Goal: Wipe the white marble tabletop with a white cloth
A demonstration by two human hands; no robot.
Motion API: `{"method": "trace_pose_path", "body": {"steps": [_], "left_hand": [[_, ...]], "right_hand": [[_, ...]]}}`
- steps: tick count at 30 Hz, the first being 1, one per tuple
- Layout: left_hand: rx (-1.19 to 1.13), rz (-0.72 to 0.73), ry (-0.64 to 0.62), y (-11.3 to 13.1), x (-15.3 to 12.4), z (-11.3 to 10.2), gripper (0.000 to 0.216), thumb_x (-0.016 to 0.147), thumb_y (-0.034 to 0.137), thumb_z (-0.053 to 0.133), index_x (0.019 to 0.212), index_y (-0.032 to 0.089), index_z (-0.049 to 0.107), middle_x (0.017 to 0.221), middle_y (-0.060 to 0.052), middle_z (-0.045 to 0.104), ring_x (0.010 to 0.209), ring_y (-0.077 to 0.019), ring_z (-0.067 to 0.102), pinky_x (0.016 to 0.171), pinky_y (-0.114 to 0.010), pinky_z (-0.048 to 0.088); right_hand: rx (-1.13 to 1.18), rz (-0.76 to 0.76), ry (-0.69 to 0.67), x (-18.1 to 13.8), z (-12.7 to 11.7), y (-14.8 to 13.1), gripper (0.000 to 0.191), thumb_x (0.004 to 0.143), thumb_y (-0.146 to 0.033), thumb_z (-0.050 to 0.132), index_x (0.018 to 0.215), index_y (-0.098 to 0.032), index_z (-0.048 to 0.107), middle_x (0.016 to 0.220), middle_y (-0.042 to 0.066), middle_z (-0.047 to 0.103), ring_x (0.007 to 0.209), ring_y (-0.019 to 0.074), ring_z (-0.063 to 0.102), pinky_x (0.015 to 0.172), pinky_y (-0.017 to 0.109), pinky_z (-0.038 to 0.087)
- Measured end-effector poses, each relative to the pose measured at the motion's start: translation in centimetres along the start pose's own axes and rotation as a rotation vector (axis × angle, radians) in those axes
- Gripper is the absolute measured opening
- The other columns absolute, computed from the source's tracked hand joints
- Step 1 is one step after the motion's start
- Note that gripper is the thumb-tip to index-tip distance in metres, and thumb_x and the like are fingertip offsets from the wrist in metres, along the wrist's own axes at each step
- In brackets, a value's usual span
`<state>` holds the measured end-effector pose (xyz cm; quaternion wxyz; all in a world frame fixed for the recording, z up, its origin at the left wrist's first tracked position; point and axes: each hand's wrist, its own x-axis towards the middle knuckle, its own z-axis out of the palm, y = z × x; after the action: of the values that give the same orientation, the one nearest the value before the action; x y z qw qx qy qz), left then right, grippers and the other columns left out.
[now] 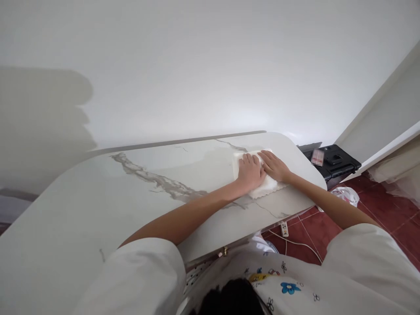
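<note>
Both palms down, side by side, and we had the white cloth point(267, 186) pinned flat against the desk point(82, 201)! Our left hand point(252, 170) lay with its fingers slightly bent; our right hand point(275, 167) came in close beside it, fingers stretched and slanting toward the back edge. Neither made a fist: both were spread over the fabric, though we could not tell whether any fingertip pinched it.

Pressing well, in our judgement, came down to even weight: palms low, load shared, so that neither side of the cloth lifted or bunched. The scalloped border on the front side was the part to watch; no hand covered it, and it seemed likeliest to fold under. We wanted steady arms and no heavy lean so near the desk's rounded right end.

And the cloth's place? Right beneath both hands, peeping out past the fingers toward the back edge and out again toward the front edge. It lay in the right part of the desk, between those two edges, with the thick grey vein point(160, 181) off to its left. Beyond the right end sat a black case point(344, 162); past the front edge, on the red floor point(315, 232), lay a power strip point(284, 229).
</note>
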<state>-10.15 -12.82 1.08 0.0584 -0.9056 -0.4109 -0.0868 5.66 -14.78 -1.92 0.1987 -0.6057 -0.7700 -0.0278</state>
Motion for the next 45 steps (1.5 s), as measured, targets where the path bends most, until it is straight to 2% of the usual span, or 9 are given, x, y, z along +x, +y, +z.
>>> {"method": "trace_pose_path", "body": {"steps": [3, 7, 13, 18, 23, 28, 35, 45], "left_hand": [[-0.026, 0.046, 0.008, 1.6, -2.2, -0.6, 0.055, 0.092, 0.034, 0.033, 0.132, -0.003, 0.043, 0.134, -0.028, 0.049, 0.13, -0.0386, 0.039, 0.106, -0.052, 0.029], [-0.085, 0.091, -0.005, 3.1, -4.3, -0.9, 0.057, 0.092, 0.034, 0.033, 0.135, -0.002, 0.039, 0.14, -0.028, 0.042, 0.135, -0.0393, 0.032, 0.109, -0.058, 0.024], [-0.136, 0.084, -0.008, 3.9, -5.7, -1.1, 0.058, 0.092, 0.035, 0.035, 0.137, -0.002, 0.036, 0.142, -0.028, 0.04, 0.137, -0.0399, 0.03, 0.11, -0.057, 0.023], [-0.127, 0.103, -0.022, 2.5, -6.6, -1.3, 0.058, 0.092, 0.034, 0.036, 0.138, -0.001, 0.035, 0.143, -0.027, 0.039, 0.137, -0.0382, 0.031, 0.11, -0.054, 0.025], [-0.065, 0.102, -0.033, 0.0, -8.4, -1.5, 0.059, 0.091, 0.034, 0.037, 0.139, -0.001, 0.035, 0.143, -0.027, 0.039, 0.136, -0.0377, 0.032, 0.111, -0.052, 0.026], [-0.03, 0.051, -0.078, -1.6, -9.3, -1.6, 0.061, 0.089, 0.036, 0.038, 0.139, 0.001, 0.035, 0.145, -0.025, 0.037, 0.137, -0.0369, 0.03, 0.11, -0.051, 0.026], [-0.053, 0.022, -0.005, -3.8, -7.0, -0.6, 0.055, 0.087, 0.035, 0.04, 0.135, 0.007, 0.039, 0.14, -0.023, 0.043, 0.134, -0.035, 0.034, 0.109, -0.051, 0.027], [-0.094, 0.019, 0.077, -10.0, 0.8, 1.2, 0.043, 0.091, 0.034, 0.038, 0.125, 0.01, 0.049, 0.129, -0.017, 0.054, 0.125, -0.0283, 0.043, 0.107, -0.042, 0.03]], "right_hand": [[0.002, 0.004, -0.016, -3.0, -1.2, -1.0, 0.057, 0.098, -0.042, 0.017, 0.14, -0.012, 0.041, 0.143, 0.016, 0.045, 0.137, 0.0271, 0.035, 0.114, 0.051, 0.032], [0.008, 0.048, -0.037, -6.1, -2.4, -1.9, 0.056, 0.097, -0.042, 0.018, 0.143, -0.016, 0.037, 0.147, 0.013, 0.04, 0.14, 0.0265, 0.031, 0.115, 0.054, 0.029], [-0.003, 0.097, -0.076, -7.8, -3.1, -3.2, 0.055, 0.097, -0.042, 0.018, 0.146, -0.021, 0.031, 0.151, 0.007, 0.036, 0.142, 0.0232, 0.027, 0.117, 0.05, 0.025], [-0.029, 0.181, -0.044, -7.6, -2.4, -5.4, 0.055, 0.098, -0.04, 0.017, 0.145, -0.017, 0.033, 0.15, 0.01, 0.037, 0.142, 0.0237, 0.027, 0.117, 0.047, 0.026], [-0.007, 0.152, 0.007, -6.8, -1.2, -8.4, 0.052, 0.097, -0.036, 0.022, 0.144, -0.019, 0.036, 0.148, 0.009, 0.041, 0.141, 0.0262, 0.029, 0.115, 0.049, 0.029], [0.007, 0.164, -0.018, -5.6, -0.5, -10.1, 0.052, 0.095, -0.035, 0.026, 0.142, -0.018, 0.04, 0.148, 0.011, 0.041, 0.14, 0.0285, 0.031, 0.113, 0.048, 0.032], [0.037, 0.144, -0.009, -2.1, 0.6, -9.2, 0.05, 0.093, -0.031, 0.03, 0.139, -0.018, 0.042, 0.146, 0.01, 0.043, 0.138, 0.0282, 0.034, 0.111, 0.048, 0.032], [0.036, 0.157, -0.022, 7.8, 3.1, -5.6, 0.049, 0.092, -0.031, 0.03, 0.137, -0.015, 0.044, 0.144, 0.011, 0.045, 0.134, 0.0282, 0.038, 0.109, 0.045, 0.035]]}}
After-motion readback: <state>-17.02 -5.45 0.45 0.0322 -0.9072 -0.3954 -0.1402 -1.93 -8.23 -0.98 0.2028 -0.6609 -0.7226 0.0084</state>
